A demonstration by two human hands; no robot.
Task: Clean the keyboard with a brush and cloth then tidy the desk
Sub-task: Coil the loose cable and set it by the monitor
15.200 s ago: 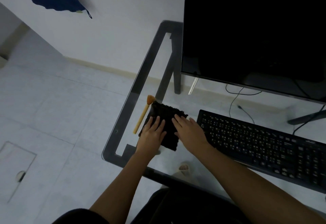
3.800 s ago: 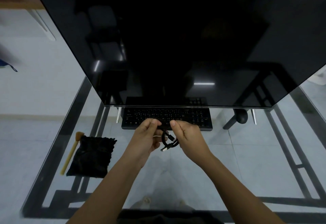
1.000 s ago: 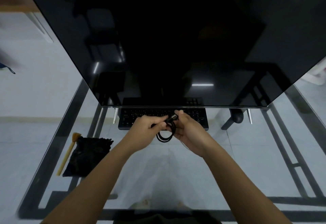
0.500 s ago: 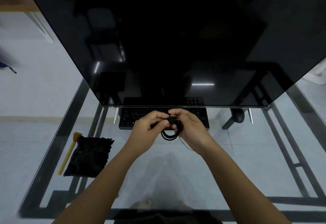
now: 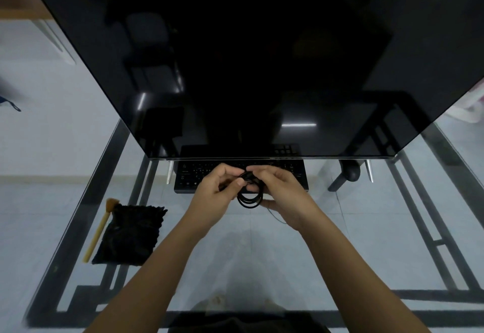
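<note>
Big black monitor (image 5: 248,65) fills the far side, screen dark, a bright strip of light reflected low on its right. Two slim silver feet (image 5: 169,172) poke out beneath it. Pale floor tiles (image 5: 52,214) all around, a blue scrap (image 5: 7,102) at far left, something white (image 5: 468,112) at right.

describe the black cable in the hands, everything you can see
The cable is thin, black and smooth-sheathed, wound into a small round coil of several loops. It is held above the glass desk, by the near edge of the keyboard: the left hand pinches its top, the right hand curls round its upper right side, and the loops hang below. Its ends are hidden.
</note>
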